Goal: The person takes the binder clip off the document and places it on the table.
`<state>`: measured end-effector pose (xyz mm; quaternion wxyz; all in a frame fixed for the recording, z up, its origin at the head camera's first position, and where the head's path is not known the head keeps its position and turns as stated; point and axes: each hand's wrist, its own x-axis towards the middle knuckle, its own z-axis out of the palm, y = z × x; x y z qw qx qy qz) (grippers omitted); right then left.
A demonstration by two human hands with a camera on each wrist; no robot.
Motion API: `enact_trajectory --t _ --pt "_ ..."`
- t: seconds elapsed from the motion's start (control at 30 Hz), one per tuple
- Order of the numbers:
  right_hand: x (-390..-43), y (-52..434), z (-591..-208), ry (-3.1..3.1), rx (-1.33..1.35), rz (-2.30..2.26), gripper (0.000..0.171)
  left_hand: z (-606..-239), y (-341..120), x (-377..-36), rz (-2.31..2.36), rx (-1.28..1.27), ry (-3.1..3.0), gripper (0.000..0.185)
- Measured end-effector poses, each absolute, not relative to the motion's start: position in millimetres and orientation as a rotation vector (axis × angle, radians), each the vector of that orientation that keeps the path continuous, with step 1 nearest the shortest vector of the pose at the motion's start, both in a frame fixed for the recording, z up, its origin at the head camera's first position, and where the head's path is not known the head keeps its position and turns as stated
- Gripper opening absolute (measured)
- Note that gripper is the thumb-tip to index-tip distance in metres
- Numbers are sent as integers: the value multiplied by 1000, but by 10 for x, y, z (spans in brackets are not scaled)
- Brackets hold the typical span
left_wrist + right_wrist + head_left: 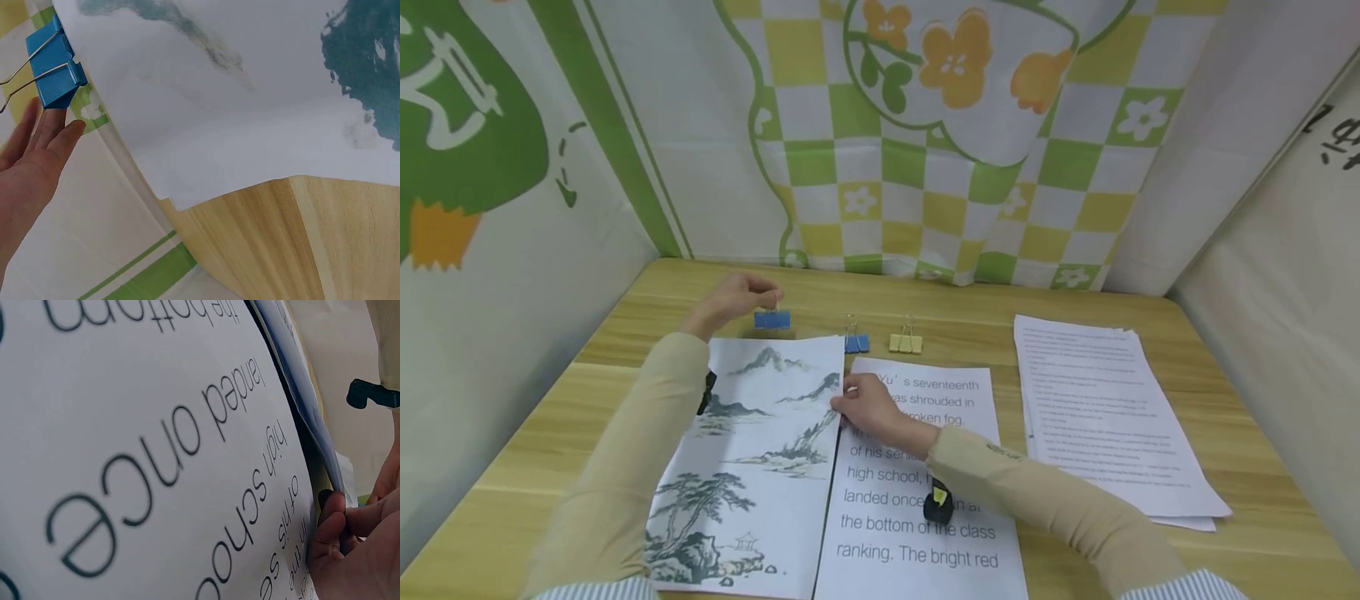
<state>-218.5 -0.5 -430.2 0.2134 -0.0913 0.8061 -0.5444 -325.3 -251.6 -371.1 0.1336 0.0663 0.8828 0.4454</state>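
Wooden table [1075,308], left hand [737,297] pinching blue clip [772,319], right hand [868,408] gripping landscape print [752,450]

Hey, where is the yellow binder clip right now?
In the head view the yellow binder clip sits on the wooden table, just beyond the text sheet and right of a blue clip; no hand touches it.

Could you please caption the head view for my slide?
Left hand holds a blue binder clip above the landscape print; right hand pinches its edge.

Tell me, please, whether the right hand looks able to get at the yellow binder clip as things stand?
Probably yes: the yellow binder clip stands uncovered on the table just beyond the text sheet, but the right hand now pinches the landscape print's edge.
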Motion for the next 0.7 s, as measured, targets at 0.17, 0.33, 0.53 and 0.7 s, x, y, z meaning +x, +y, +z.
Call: enact_trajectory --t 0.17,0.33,0.53,0.7 --pt "-2183 -12 -4338 2259 -277 -1490 17 -3799 -2481 -3261 1293 142 2618 30" --pt "-2191 -15 -4353 2278 -284 -1479 17 -3835 -2461 -3261 1254 166 2655 25" --pt "-2186 -12 -4344 2315 -313 -1442 16 -3904 -2450 -3302 1178 159 2676 27" --pt "-2193 -8 -4334 2323 -336 -1436 17 -3905 -2422 -3317 1150 140 2728 25"
